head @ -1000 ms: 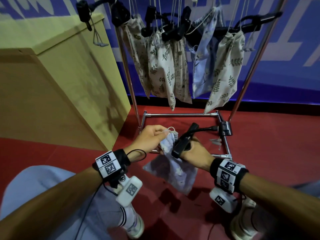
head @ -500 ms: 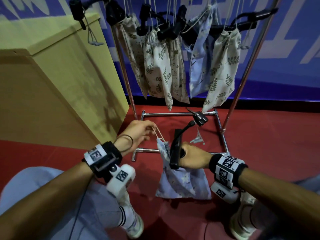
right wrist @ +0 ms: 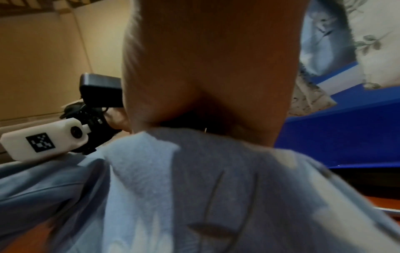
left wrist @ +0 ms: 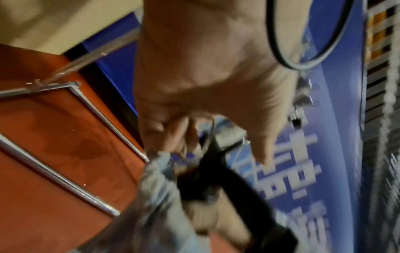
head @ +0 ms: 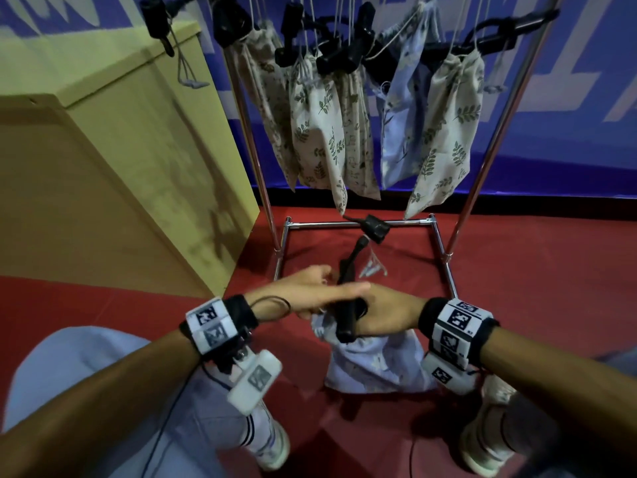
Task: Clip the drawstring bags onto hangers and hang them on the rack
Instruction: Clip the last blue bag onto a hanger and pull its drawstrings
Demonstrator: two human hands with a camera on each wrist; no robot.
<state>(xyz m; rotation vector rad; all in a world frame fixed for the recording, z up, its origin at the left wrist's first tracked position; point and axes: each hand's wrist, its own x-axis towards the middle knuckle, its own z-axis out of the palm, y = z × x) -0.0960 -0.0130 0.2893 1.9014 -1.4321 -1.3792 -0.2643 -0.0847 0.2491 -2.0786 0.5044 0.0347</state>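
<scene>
A pale blue drawstring bag (head: 375, 367) hangs below my two hands, just above the red floor. My right hand (head: 374, 313) grips a black clip hanger (head: 345, 315) at its near end, right at the bag's top. The hanger's far clip (head: 375, 228) points toward the rack. My left hand (head: 327, 289) reaches across the hanger from the left. In the left wrist view its curled fingers (left wrist: 173, 137) pinch the bag's drawstring (left wrist: 211, 131) beside the hanger (left wrist: 227, 171). The right wrist view shows mostly my palm and the blue bag (right wrist: 194, 188); the fingers are hidden.
The metal rack (head: 358, 223) stands just ahead, with several beige leaf-print bags (head: 317, 132) and a blue one on black hangers. A tall wooden cabinet (head: 103, 184) is on the left. A blue wall is behind the rack. My knees and shoes are low in the head view.
My left hand has moved right, from pulling the drawstring out to the left to reaching across the hanger. The right hand keeps the hanger and the bag.
</scene>
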